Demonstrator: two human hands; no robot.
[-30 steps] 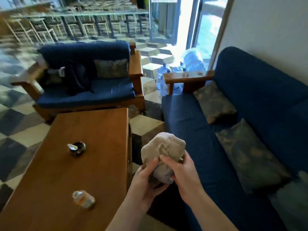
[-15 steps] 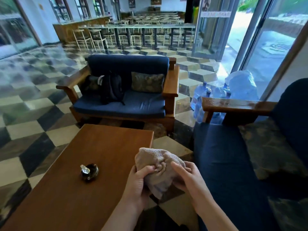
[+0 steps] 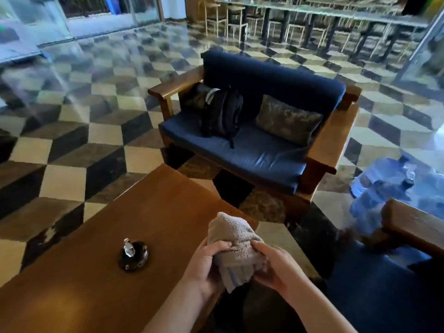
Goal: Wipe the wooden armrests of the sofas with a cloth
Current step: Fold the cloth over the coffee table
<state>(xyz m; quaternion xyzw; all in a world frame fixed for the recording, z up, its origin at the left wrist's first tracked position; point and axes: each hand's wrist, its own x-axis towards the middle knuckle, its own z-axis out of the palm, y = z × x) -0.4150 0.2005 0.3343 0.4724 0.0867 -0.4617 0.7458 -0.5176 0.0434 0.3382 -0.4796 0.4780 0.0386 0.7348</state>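
Note:
A bunched beige cloth is held low in the middle of the view, above the coffee table's right edge. My left hand grips its left side and my right hand grips its right side. Ahead stands a blue two-seat sofa with a wooden left armrest and a wooden right armrest. The wooden armrest of a second blue sofa shows at the right edge. Neither hand touches any armrest.
A wooden coffee table with a dark ashtray fills the lower left. A black backpack and a cushion lie on the far sofa. Blue water jugs stand on the checkered floor at the right.
The view has swung left, away from the long sofa and onto the two-seat sofa. Both hands keep hold of the cloth and have re-bunched it slightly.

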